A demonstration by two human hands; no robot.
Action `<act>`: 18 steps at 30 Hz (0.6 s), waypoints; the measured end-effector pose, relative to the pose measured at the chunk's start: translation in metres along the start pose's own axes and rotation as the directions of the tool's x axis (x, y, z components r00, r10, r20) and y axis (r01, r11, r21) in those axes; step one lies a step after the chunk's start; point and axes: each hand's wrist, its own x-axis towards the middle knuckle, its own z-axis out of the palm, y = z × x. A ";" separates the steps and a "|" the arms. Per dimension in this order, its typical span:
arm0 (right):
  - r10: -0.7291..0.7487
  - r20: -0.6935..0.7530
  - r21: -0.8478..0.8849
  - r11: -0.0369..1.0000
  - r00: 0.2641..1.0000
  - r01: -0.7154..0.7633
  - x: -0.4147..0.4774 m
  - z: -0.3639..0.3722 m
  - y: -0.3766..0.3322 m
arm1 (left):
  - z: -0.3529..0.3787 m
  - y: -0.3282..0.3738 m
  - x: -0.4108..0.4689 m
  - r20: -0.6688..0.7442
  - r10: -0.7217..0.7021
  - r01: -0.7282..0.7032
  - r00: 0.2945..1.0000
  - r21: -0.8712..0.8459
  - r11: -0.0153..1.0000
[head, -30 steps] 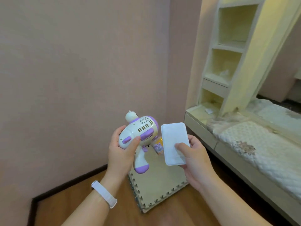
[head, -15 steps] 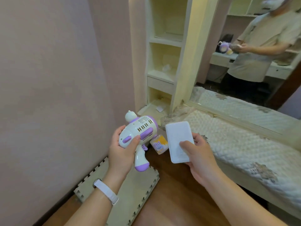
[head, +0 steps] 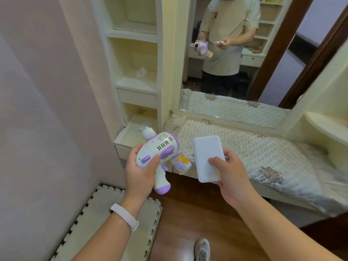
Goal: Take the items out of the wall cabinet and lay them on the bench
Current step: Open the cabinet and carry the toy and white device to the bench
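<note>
White-and-purple toy blaster point(head: 160, 147), flat white slab point(head: 205, 153)

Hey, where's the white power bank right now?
Head view, just right of centre: the right hand grips the power bank, beside the bubble gun in the left hand, near the quilted bench.

Bubble gun point(head: 158, 149): white w/ purple trim, vent slots on top, tilted. Its rear body sits between the left hand's point(head: 140, 170) fingers point(head: 134, 151) and thumb, w/ the handle pointing down below them. Small orange-label bottle point(head: 180, 163) hangs at the front, just right of the thumb. White flat case point(head: 206, 157): rect., face up, near end under the right hand's point(head: 228, 178) thumb point(head: 216, 162). Quilted bench point(head: 263, 157) lies beyond the fingertips.
</note>
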 end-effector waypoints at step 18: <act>0.116 0.030 0.039 0.992 0.993 -0.117 0.243 -0.073 -0.028 | 0.171 -0.051 0.151 -0.093 -0.019 0.043 0.995 0.265 0.963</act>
